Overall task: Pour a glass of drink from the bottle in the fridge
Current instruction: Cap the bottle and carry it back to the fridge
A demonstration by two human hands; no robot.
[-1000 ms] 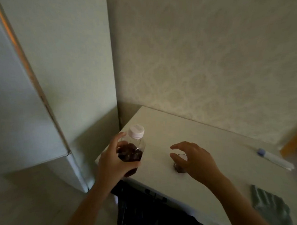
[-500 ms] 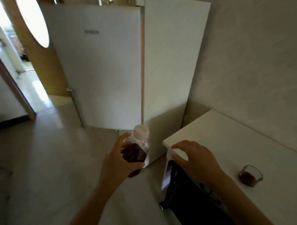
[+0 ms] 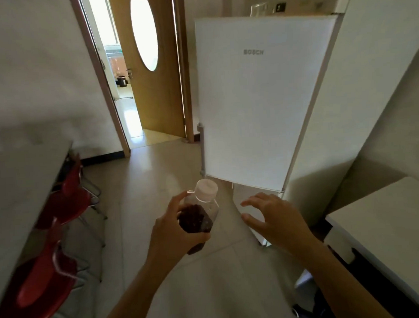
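Note:
My left hand grips a clear plastic bottle with a white cap, partly filled with dark red drink, held upright in front of me. My right hand hovers open, fingers spread, just right of the bottle and in front of the lower part of the white fridge. The fridge door is shut and stands straight ahead. The glass is out of view.
A white table edge sits at the right. At the left stand a grey table and red chairs. An open wooden door with an oval window leads to a bright room behind. Tiled floor lies ahead.
My view has swung left from the white table and glass to the fridge front. My right hand left the table edge; the left hand carried the bottle along.

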